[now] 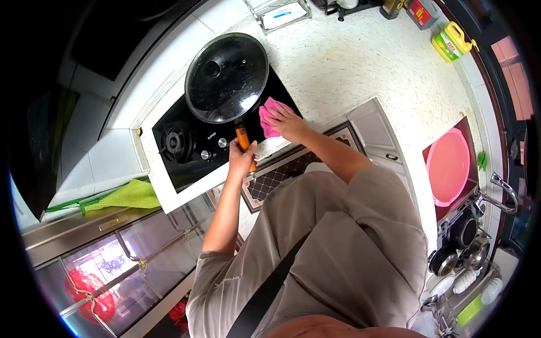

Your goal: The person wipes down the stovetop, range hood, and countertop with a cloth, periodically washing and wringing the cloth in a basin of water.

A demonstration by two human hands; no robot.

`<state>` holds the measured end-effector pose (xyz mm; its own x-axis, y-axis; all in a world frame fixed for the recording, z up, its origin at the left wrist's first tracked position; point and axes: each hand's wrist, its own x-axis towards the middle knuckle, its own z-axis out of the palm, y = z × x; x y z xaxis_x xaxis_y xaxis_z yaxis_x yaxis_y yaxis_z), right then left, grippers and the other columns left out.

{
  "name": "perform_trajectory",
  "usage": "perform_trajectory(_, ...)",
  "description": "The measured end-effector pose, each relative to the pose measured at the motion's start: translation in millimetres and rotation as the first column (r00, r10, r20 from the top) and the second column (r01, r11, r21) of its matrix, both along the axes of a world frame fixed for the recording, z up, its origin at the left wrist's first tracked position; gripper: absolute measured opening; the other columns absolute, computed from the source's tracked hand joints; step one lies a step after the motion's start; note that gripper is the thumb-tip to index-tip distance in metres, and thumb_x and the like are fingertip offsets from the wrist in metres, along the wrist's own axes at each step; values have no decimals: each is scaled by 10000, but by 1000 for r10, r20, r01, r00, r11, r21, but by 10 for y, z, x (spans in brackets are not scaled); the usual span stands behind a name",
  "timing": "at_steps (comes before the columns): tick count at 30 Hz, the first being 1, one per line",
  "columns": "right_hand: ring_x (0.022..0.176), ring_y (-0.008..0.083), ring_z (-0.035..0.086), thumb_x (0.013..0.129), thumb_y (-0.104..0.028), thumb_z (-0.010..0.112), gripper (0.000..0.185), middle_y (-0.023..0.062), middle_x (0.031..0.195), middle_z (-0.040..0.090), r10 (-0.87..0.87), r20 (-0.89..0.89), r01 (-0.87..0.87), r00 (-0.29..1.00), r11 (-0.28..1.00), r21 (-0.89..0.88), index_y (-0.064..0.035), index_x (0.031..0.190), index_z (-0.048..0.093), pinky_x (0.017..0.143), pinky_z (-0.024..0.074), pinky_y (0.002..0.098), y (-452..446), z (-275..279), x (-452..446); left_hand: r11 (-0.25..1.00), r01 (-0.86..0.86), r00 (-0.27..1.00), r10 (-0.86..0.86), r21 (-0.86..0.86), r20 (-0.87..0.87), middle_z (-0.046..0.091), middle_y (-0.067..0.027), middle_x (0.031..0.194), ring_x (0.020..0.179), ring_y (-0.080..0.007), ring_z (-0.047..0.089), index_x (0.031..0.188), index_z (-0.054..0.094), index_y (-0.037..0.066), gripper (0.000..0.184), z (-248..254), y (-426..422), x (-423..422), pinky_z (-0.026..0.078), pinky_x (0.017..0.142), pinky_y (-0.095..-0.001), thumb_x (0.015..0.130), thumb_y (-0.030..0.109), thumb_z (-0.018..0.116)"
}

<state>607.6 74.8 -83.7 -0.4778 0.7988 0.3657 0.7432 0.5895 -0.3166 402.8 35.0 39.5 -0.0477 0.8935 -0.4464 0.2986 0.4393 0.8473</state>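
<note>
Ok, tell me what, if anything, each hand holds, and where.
The left hand grips the lidded pan by its orange handle. The right hand covers part of the pink cloth; whether it grips it cannot be told.

Glossy glass lid (225,87), matt cloth rag (268,126), smooth shiny hob (197,126)

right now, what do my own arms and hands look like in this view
Your left hand and right hand are ungloved, with no rings or watch that I can make out. Both forearms are bare. The sleeves are short, loose and plain grey-brown, matching the shirt.
</note>
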Motion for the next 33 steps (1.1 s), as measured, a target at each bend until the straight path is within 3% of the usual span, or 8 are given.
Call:
perform_trajectory(2,1361,305,254,894,-246,485,482,124,1436,363,-28,-34,28,999,1000,-14,-94,1350,447,1134,157,435,26,2,46,988,-22,999,17,-151,-32,585,-102,820,479,-142,539,1057,456,17,347,42,102,33,443,410,-266,853,187,680)
perform_trajectory(3,1361,291,257,896,-248,482,478,113,1433,371,-44,-63,43,997,999,-18,-96,1348,452,1134,151,434,78,6,76,992,-20,999,16,-125,-32,564,-72,692,424,-133,506,921,485,15,272,17,117,45,420,380,-268,842,176,690)
perform_trajectory(7,1352,291,272,883,-268,490,504,100,1407,413,-84,-24,85,996,996,9,-78,1348,448,1138,131,432,428,-42,198,989,-81,993,70,-121,-93,479,-28,528,359,-110,431,845,495,28,251,15,110,94,382,333,-266,815,143,715)
perform_trajectory(11,1341,302,295,878,-271,493,506,114,1382,436,-43,64,41,997,999,20,-53,1332,455,1146,115,439,721,82,433,985,-127,992,125,-119,-24,486,-25,548,353,-101,410,832,475,26,228,-24,54,12,370,327,-259,813,72,697)
perform_trajectory(23,1342,324,297,875,-334,510,507,148,1379,429,132,-67,-131,989,991,7,-24,1276,508,1147,138,448,1365,16,709,943,-302,953,298,-137,-47,534,-31,608,400,-91,450,803,506,27,151,115,-233,476,382,374,-229,806,5,655)
perform_trajectory(25,1358,324,263,886,-343,495,498,142,1376,435,177,44,-177,983,984,-18,-28,1271,510,1148,108,456,1542,25,767,920,-354,932,361,-166,14,533,-34,625,404,-97,454,812,494,30,159,60,-354,534,388,374,-230,810,-20,644)
perform_trajectory(32,1344,334,289,914,-321,450,467,129,1372,445,296,78,-302,952,950,83,-24,1269,511,1146,116,456,2011,-33,882,859,-489,866,499,-153,30,529,-42,659,399,-105,458,857,478,30,183,32,-523,660,399,366,-235,812,-48,637)
perform_trajectory(33,1373,329,235,934,-303,420,475,129,1430,375,307,144,-314,941,949,25,-40,1328,453,1148,104,451,2086,-3,904,849,-506,856,516,-152,32,529,-42,659,399,-105,458,857,478,30,183,44,-538,694,399,366,-235,812,-48,637)
